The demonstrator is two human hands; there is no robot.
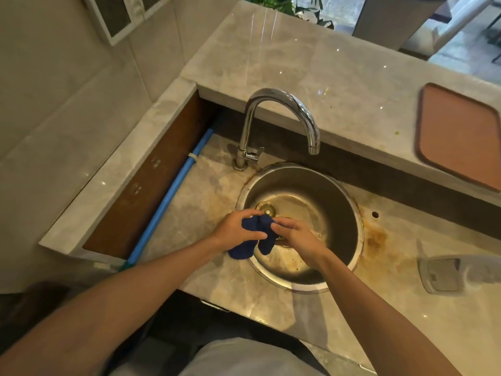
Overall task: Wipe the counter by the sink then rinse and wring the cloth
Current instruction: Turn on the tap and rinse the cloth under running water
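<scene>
A: While both hands sit over the sink (349,202), log the grip. L first.

B: Left hand (235,229) clenched round the cloth (253,234), dark blue. Fingers curled over its top, thumb across the front. Holding it at the sink's near-left rim.

A: R?

B: Right hand (294,236) also grasping the cloth, just right of the L hand, above the basin. Index finger and thumb pinch the bunched upper part; other fingers curled behind, can't tell how tightly.

A: Cloth shape?

B: Bunched betw. both hands, two ends hanging down. One end droops over the sink's rim toward the counter (217,185), the other hangs inside the basin. Can't tell if either end touches metal.

A: Tap?

B: Faucet (273,115) stands behind the sink, at its far-left edge; spout arcs over the basin. No stream visible at the spout. Drain (267,207) at sink bottom, just beyond the hands.

A: Surroundings, rel. to sink.

B: Rust-brown staining on counter round the sink rim, heaviest to its right. Small hole in counter right of sink. Blue pipe (173,185) runs along the wall left of sink. Raised ledge (311,63) behind sink, brown tray (458,137) on it, far right. Pale plastic object (450,272) on counter right of sink, blurred.

A: Any text, brands?

B: None legible. Plastic object too blurred to read.
</scene>
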